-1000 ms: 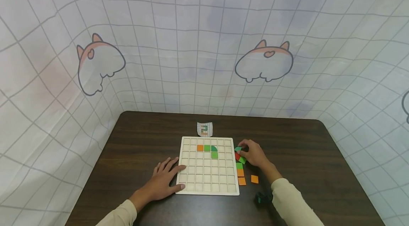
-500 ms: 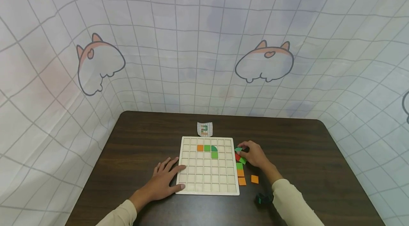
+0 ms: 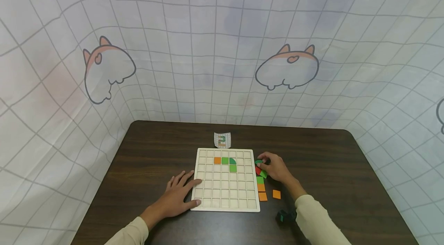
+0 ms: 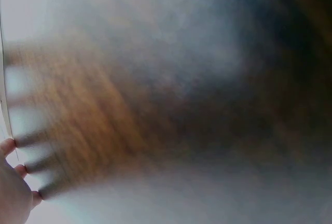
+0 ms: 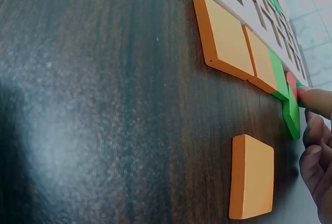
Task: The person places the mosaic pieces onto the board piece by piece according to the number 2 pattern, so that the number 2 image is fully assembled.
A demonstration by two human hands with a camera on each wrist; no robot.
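Observation:
My right hand (image 3: 275, 166), just right of the board, pinches a dark green tile (image 3: 258, 161) with a rounded edge between thumb and fingers. Under and beside its fingertips lie a red tile (image 3: 258, 170) and a bright green tile (image 3: 264, 174). My left hand (image 3: 177, 197) rests with spread fingers at the left edge of the cream grid board (image 3: 221, 187), thumb and index finger on its rim. Set in the board are an orange tile (image 3: 217, 160), two bright green tiles and a dark green quarter-round tile (image 3: 232, 161). The left wrist view is mostly blurred table.
Right of the board lie a green tile (image 3: 259, 180) and several orange tiles, one of them (image 5: 252, 177) standing apart. A small patterned card (image 3: 222, 140) lies behind the board. A black object (image 3: 284, 217) sits near the right sleeve. Grid-printed cloth encloses the table.
The dark green tile has turned a little in my right fingers, so its rounded edge now faces away. The left hand, the board and the other tiles stay put.

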